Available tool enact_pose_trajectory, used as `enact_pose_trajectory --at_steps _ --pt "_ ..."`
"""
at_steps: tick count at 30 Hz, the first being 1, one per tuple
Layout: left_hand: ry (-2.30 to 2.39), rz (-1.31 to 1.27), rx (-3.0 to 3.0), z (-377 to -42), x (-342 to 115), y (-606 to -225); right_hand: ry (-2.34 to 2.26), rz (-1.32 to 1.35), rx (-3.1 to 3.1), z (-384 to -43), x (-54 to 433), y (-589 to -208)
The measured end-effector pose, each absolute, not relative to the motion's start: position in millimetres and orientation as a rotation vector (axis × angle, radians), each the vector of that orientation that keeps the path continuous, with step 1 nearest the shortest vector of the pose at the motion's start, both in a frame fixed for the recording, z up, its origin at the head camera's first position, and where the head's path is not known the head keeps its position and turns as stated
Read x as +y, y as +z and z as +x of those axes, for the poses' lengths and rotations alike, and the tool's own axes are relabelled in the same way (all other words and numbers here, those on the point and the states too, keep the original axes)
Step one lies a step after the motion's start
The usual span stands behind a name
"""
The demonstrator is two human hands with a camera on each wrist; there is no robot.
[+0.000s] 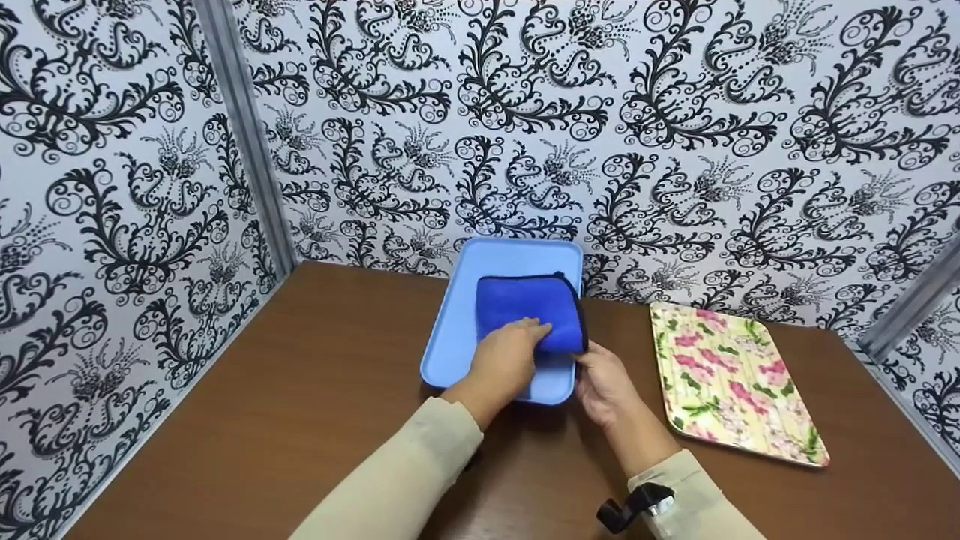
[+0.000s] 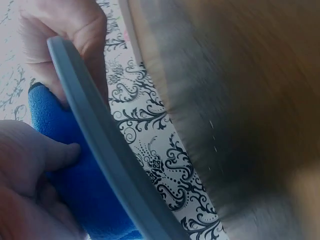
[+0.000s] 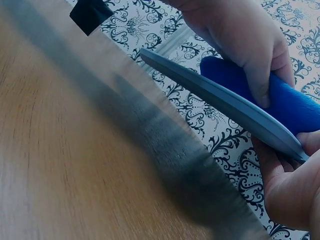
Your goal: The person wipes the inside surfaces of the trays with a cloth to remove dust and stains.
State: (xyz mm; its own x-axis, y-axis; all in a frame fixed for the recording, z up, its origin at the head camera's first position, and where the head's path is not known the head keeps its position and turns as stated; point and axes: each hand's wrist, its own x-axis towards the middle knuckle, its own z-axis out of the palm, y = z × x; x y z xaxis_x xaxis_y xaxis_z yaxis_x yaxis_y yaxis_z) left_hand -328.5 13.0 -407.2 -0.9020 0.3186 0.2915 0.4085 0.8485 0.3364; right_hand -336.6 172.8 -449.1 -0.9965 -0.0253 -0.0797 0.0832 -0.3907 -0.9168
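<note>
A light blue tray (image 1: 450,330) is held above the table, its edge seen nearly side-on in the left wrist view. On its upper face lies a folded blue cloth (image 1: 525,300) with black edging. My left hand (image 1: 506,360) grips the cloth, the thumb (image 3: 257,87) laid along it near the tray's rim (image 3: 220,95). At the tray's near right edge, my right hand (image 1: 604,382) holds the rim, with fingers beneath and the thumb on top by the cloth. Part of the tray's face is hidden by the cloth and left hand.
To the right, a floral tray (image 1: 731,382) lies flat on the brown wooden table (image 1: 315,390). Patterned wallpaper (image 1: 480,112) covers the walls directly behind and to the left. A black strap (image 1: 634,510) hangs at my right wrist.
</note>
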Motion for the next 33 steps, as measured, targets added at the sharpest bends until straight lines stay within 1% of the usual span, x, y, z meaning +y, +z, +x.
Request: enact_pose_trajectory --at_steps 11,19,28,33 --pt "-0.347 -0.599 -2.786 -344 -9 -409 -2.554 0.088 1.723 -335 177 -447" --pt "-0.315 -0.601 -2.776 -349 -26 -408 -2.528 0.123 1.743 -334 176 -445" --pt "-0.3 -0.53 -2.815 -354 -43 -411 -2.529 0.078 1.735 -334 175 -446" --pt "-0.376 -0.467 -2.851 -357 -48 -413 -2.524 0.08 1.74 -333 174 -445"
